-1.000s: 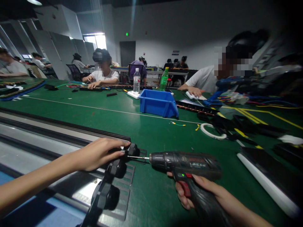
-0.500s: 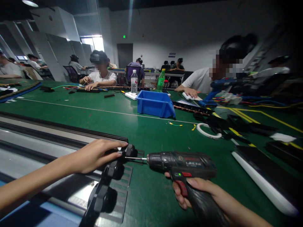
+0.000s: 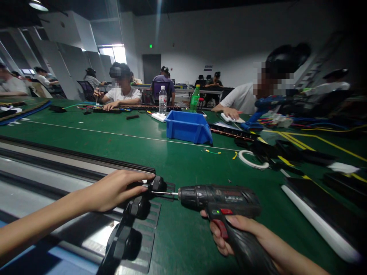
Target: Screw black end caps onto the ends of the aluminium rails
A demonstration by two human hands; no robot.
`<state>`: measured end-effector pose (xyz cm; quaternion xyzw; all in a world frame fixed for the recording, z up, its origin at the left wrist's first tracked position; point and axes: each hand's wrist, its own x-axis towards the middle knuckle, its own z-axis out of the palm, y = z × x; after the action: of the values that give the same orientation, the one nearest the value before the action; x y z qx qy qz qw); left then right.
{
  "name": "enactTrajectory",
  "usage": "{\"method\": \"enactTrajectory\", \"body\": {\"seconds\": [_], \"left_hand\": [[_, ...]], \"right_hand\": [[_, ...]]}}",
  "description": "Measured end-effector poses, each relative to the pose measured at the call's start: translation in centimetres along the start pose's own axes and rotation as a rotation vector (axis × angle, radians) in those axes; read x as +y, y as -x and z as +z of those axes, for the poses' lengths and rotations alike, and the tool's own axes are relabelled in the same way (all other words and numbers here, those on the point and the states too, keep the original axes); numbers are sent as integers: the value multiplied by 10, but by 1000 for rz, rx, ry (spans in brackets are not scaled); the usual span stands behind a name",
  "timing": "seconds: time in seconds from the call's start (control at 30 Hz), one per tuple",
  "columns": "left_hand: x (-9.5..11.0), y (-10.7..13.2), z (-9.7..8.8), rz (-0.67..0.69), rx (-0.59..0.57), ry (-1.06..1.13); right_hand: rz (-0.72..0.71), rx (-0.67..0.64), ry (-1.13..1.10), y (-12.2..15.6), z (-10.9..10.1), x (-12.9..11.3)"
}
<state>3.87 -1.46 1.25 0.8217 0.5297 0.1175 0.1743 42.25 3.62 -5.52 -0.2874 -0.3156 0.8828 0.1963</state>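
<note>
In the head view, our right hand [image 3: 255,230] is wrapped round the cordless drill [image 3: 229,198] over the green table [image 3: 189,164]. Our left thumb and finger, on the left hand [image 3: 114,189], sit by the far black cable gland [image 3: 158,183]; we can't tell if they pinch. The screwdriver bit [image 3: 164,193] points there. We seem to be screwing; next calls for keeping it straight.

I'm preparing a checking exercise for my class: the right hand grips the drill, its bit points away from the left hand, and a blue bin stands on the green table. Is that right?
Not quite: the bit points toward the left hand, as the head view shows. The right hand does grip the drill, and a blue bin stands on the green table.
</note>
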Motion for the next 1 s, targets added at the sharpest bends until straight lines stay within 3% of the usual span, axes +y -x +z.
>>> {"method": "enactTrajectory", "body": {"seconds": [0.83,1.0], "left_hand": [[2,3,-2,-22,29,29],[1,4,-2,-3,37,63]], "right_hand": [[-28,-31,55,11,10,-7],[-63,37,-89,18,7,-11]]}}
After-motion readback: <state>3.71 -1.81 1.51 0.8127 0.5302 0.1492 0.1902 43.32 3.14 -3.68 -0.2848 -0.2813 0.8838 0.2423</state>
